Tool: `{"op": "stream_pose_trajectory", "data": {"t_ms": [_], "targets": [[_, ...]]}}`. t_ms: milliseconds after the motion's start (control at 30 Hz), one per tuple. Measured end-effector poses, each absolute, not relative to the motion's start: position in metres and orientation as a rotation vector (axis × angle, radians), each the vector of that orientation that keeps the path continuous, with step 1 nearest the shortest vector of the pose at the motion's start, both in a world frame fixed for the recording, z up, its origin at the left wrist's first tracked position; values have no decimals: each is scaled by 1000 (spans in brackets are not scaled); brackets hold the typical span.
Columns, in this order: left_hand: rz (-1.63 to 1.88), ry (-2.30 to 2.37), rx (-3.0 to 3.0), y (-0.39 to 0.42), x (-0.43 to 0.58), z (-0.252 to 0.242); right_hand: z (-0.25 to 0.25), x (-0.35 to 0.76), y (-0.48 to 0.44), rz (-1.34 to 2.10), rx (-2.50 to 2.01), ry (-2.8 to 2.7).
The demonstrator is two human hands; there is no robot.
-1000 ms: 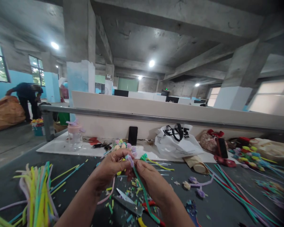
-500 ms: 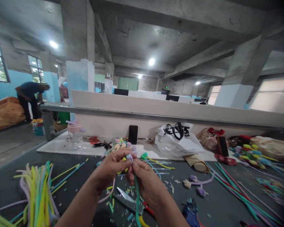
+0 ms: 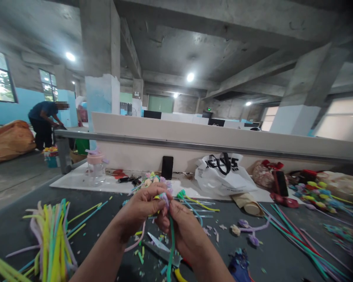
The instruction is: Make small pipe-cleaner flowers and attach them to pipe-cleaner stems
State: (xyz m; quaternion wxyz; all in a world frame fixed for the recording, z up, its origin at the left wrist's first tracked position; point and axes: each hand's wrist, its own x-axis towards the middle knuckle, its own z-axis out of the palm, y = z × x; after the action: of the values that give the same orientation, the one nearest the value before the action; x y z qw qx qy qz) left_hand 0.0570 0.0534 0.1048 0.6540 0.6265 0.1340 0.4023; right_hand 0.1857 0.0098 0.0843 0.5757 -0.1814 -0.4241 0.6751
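Note:
Both my hands meet above the dark table. My left hand [image 3: 139, 209] pinches a small purple fuzzy flower [image 3: 164, 197] between thumb and fingers. Against the flower's base, my right hand [image 3: 184, 221] is closed on a green pipe cleaner [image 3: 172, 246], whose free end hangs down toward me. Part of the join is hidden by my fingers. Below them lie scissors [image 3: 159, 242] with the blades apart, partly covered by my right wrist. A bunch of fuzzy flowers [image 3: 153, 180] rests just behind my left hand.
Pipe cleaners lie in a bundle [image 3: 51, 239] at left and in loose strands [image 3: 297, 231] at right. A purple flower stem [image 3: 257, 228], a white bag [image 3: 223, 176], a phone [image 3: 167, 167] and a clear cup [image 3: 95, 168] surround the work. A person [image 3: 44, 121] bends over at far left.
The view has turned slightly left, so the scene sits further right. My hands keep their grip, with the purple flower tilted a little differently. The far person's arms have shifted.

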Motion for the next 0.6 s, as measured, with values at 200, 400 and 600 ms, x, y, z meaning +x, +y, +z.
{"op": "stream_pose_trajectory", "data": {"t_ms": [200,400,600], "targets": [[1050,349,1533,50,57,112,87,190,10,1726,-390,-924],[1054,324,1640,55,57,106,89,193,9,1728,-400,-883],[994,388,1561,54,54,107,86,191,11,1646,-456,-1000]]}}
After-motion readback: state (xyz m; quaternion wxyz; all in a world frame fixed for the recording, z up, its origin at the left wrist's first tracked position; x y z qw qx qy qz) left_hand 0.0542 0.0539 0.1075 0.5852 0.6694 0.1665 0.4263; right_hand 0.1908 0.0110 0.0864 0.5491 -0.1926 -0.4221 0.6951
